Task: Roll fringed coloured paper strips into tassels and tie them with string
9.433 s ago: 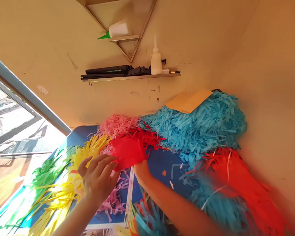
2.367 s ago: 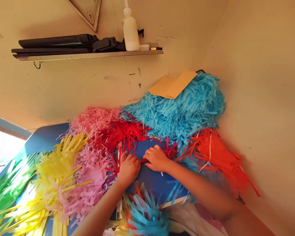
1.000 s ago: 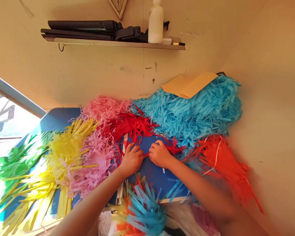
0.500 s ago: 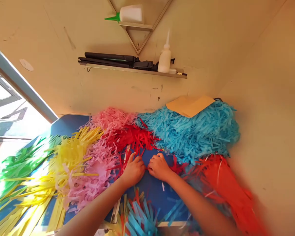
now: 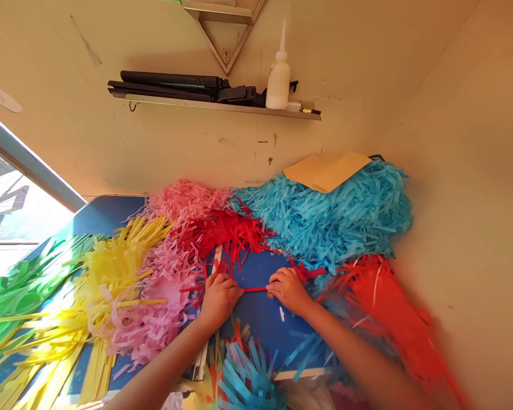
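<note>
A thin twisted red paper strip (image 5: 255, 289) stretches level between my two hands above the blue table. My left hand (image 5: 220, 296) is closed on one end of it, with loose red fringe showing behind the fingers. The other end is pinched by my right hand (image 5: 288, 289), and more red fringe (image 5: 305, 270) spreads out just behind that hand. A pile of red fringed paper (image 5: 222, 233) lies a little beyond my hands. Close to me, below the strip, hangs a bunch of blue paper strips (image 5: 250, 370) at the table's front edge.
Green (image 5: 15, 290), yellow (image 5: 115, 267) and pink (image 5: 166, 307) fringes cover the left side. A large blue fringe pile (image 5: 337, 216) with a tan paper (image 5: 327, 171) sits at back right, near a red bundle (image 5: 393, 307). A wall shelf (image 5: 222, 105) holds a white bottle (image 5: 277, 80).
My hands have moved apart, the left one leftward and the right one slightly rightward, so a length of red strip now shows between them. The camera view has also shifted a little.
</note>
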Motion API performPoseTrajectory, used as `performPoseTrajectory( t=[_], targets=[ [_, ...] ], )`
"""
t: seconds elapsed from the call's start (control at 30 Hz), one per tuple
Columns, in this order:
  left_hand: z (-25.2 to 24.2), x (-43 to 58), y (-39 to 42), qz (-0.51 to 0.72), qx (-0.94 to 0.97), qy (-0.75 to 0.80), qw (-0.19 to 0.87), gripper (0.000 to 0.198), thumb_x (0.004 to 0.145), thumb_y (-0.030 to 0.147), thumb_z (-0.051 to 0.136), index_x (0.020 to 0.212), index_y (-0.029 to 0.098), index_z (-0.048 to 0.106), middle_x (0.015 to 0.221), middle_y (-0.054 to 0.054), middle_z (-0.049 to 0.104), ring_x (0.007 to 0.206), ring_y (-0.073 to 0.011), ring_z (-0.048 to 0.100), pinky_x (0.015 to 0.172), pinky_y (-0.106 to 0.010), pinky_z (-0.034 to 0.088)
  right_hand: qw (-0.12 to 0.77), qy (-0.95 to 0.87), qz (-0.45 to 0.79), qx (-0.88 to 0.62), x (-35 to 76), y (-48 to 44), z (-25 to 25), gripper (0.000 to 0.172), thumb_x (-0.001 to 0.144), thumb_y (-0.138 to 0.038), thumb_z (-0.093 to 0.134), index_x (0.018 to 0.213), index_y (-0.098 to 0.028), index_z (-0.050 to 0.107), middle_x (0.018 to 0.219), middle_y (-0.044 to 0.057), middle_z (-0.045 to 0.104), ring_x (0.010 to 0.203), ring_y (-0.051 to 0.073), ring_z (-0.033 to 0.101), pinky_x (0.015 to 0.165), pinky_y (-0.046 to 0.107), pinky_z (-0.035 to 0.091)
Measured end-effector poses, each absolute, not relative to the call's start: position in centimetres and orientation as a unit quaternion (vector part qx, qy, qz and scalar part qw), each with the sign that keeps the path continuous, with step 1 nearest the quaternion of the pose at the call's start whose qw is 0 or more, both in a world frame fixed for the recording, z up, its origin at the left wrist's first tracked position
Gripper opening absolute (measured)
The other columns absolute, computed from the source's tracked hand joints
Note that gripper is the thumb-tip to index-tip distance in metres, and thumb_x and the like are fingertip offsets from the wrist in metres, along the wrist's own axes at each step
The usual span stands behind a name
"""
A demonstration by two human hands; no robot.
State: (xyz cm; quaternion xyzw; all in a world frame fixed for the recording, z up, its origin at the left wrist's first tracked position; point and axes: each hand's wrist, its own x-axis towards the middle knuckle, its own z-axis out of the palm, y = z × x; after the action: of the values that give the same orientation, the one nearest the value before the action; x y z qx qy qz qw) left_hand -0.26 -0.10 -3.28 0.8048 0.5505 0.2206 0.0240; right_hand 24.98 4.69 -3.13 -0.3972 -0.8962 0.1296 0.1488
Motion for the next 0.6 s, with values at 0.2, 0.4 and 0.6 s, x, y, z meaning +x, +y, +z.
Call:
performPoseTrajectory(
  t=[0.2,0.4,0.6],
  targets=[
    [-2.7,-0.4,0.2,0.198,0.762,0.612,0.081,0.022,0.091,0.036,0.058,0.079,0.029,0.075,0.085,-0.001,0.075,0.089,-0.0223,0.063,0.084,-0.041,0.039,0.143,-0.87,0.202,-0.428,25.0,5.5,-2.4,0.016,0.088,-0.019,0.07,0.074,-0.025,0.076,0.087,0.0,0.066,0.088,0.014,0.056,0.08,0.024,0.041],
    [-1.8,0.5,0.8,0.15,0.767,0.619,0.079,0.02,0.087,0.031,0.06,0.074,0.022,0.072,0.076,-0.004,0.072,0.086,-0.0246,0.06,0.082,-0.042,0.036,0.083,-0.85,0.195,-0.483,23.9,6.3,-1.6,0.016,0.085,-0.015,0.066,0.07,-0.018,0.07,0.084,0.002,0.066,0.083,0.016,0.055,0.074,0.025,0.038],
    [-1.0,0.9,1.7,0.125,0.846,0.515,0.048,0.019,0.091,0.023,0.059,0.1,0.031,0.073,0.089,-0.003,0.071,0.097,-0.0244,0.056,0.095,-0.046,0.032,0.038,-0.874,0.136,-0.465,22.7,6.2,-0.3,0.006,0.08,-0.016,0.068,0.083,-0.021,0.068,0.09,0.002,0.068,0.092,0.021,0.054,0.078,0.032,0.031]
  ],
)
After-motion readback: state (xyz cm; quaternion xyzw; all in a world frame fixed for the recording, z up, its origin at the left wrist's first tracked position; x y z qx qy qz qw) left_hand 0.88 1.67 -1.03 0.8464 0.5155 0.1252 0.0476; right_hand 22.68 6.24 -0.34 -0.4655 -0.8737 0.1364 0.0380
